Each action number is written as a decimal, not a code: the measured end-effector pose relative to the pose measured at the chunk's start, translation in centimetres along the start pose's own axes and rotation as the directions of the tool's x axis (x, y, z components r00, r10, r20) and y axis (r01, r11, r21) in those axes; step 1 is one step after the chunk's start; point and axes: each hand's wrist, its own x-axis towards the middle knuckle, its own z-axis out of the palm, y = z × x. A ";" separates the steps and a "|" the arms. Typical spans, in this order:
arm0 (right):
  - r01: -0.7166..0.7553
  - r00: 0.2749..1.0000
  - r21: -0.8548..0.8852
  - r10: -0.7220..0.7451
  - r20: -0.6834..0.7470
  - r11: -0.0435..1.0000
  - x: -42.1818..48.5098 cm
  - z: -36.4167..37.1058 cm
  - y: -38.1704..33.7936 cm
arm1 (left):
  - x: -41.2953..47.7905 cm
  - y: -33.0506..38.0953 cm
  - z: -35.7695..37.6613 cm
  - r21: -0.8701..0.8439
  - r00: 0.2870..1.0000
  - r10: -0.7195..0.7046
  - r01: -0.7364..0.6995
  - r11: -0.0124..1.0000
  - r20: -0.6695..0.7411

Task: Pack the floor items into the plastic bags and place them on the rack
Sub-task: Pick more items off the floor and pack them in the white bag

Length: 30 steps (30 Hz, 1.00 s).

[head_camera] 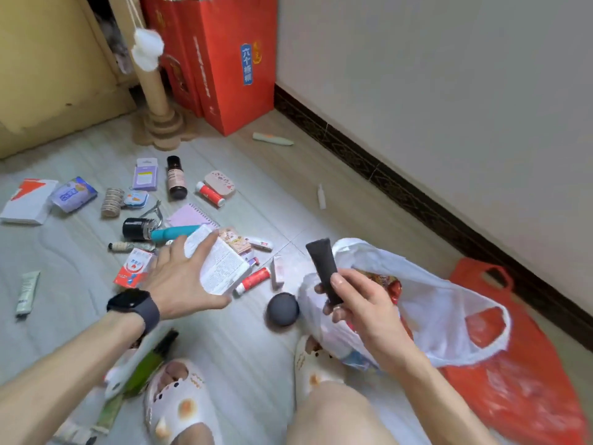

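My right hand (pixel 356 303) grips a black tube (pixel 324 266) upright, just over the mouth of a white plastic bag (pixel 426 303) that lies open on the floor with a few items inside. My left hand (pixel 183 277), with a dark watch on the wrist, holds a white printed box (pixel 221 268) above the scattered floor items. A red plastic bag (pixel 519 387) lies flat under and right of the white one. Small items cover the floor: a black round case (pixel 282 309), red-and-white tubes (pixel 253 280), a teal device (pixel 175 234), a brown bottle (pixel 176 178).
Red paper gift bags (pixel 231 69) and a cardboard scratching post (pixel 157 91) stand at the back. A wall with dark skirting (pixel 417 200) runs along the right. My feet in white slippers (pixel 179 399) are at the bottom, beside a green bottle (pixel 144 367). No rack is in view.
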 end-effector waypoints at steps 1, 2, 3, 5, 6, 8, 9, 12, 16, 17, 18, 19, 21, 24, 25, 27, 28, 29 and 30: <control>-0.001 0.995 0.005 0.002 -0.102 1.000 -1.0 -2.4 0.0 | 0.1 2.1 -1.5 0.037 0.998 0.060 -0.059 0.998 -0.023; -0.021 0.978 -0.029 0.014 -0.208 0.999 -1.7 -4.6 0.5 | 0.1 4.1 -2.9 0.073 0.992 0.117 -0.114 0.991 -0.038; -0.073 0.948 -0.105 0.036 -0.315 0.992 -2.2 -6.7 1.3 | 0.1 6.2 -4.2 0.097 0.984 0.168 -0.163 0.982 -0.054; -0.230 0.887 -0.216 0.113 -0.447 0.949 -2.4 -10.2 3.5 | 0.0 10.3 -6.1 0.115 0.960 0.266 -0.256 0.960 -0.082; -0.293 0.869 -0.204 0.171 -0.464 0.934 -2.6 -11.6 4.5 | -0.1 12.3 -6.9 0.127 0.942 0.322 -0.309 0.942 -0.095; -0.358 0.859 -0.174 0.251 -0.446 0.917 -3.4 -13.5 6.2 | -0.6 16.3 -7.8 0.173 0.896 0.430 -0.409 0.896 -0.113; -0.362 0.866 -0.181 0.259 -0.427 0.914 -4.0 -14.0 6.7 | -1.0 18.2 -8.0 0.193 0.871 0.478 -0.452 0.871 -0.113; -0.291 0.876 -0.134 0.207 -0.436 0.947 -5.7 -14.5 7.0 | -2.0 23.0 -6.9 0.225 0.802 0.592 -0.565 0.794 -0.078; -0.132 0.942 0.197 0.185 -0.281 0.971 -6.8 -14.5 4.6 | -3.4 27.9 -3.7 0.243 0.686 0.727 -0.699 0.673 -0.039; -0.077 0.965 0.209 0.126 -0.230 0.975 -7.0 -14.5 3.6 | -3.8 28.9 -2.8 0.236 0.660 0.751 -0.725 0.647 -0.032; -0.020 0.977 0.177 0.057 -0.207 0.984 -7.3 -14.7 2.8 | -4.2 29.9 -1.8 0.227 0.638 0.770 -0.746 0.626 -0.029; 0.024 0.975 0.118 0.003 -0.223 0.993 -7.4 -14.9 2.3 | -4.5 30.7 -0.8 0.216 0.623 0.782 -0.760 0.613 -0.028; 0.038 0.945 -0.030 -0.046 -0.325 0.999 -7.2 -15.6 2.3 | -4.4 31.6 0.7 0.165 0.633 0.774 -0.764 0.623 0.005; -0.095 0.847 -0.186 -0.018 -0.531 0.978 -6.7 -17.7 4.1 | -3.0 30.8 1.7 0.089 0.705 0.702 -0.709 0.699 0.104; -0.164 0.798 -0.223 -0.004 -0.603 0.961 -6.6 -18.4 4.9 | -2.4 29.9 2.0 0.142 0.710 0.695 -0.704 0.696 0.116; -0.257 0.733 -0.224 0.038 -0.679 0.940 -6.7 -19.5 6.5 | -1.8 28.1 2.9 0.317 0.677 0.718 -0.724 0.613 0.158; -0.286 0.717 -0.210 0.063 -0.694 0.935 -6.7 -19.7 7.3 | -1.8 27.2 3.7 0.375 0.668 0.719 -0.727 0.576 0.192; -0.322 0.702 -0.214 0.081 -0.708 0.922 -6.8 -19.7 8.0 | -1.9 26.6 4.4 0.402 0.684 0.699 -0.711 0.577 0.207; -0.370 0.685 -0.241 0.088 -0.723 0.897 -6.8 -19.6 8.6 | -2.0 26.1 5.1 0.407 0.720 0.665 -0.678 0.612 0.200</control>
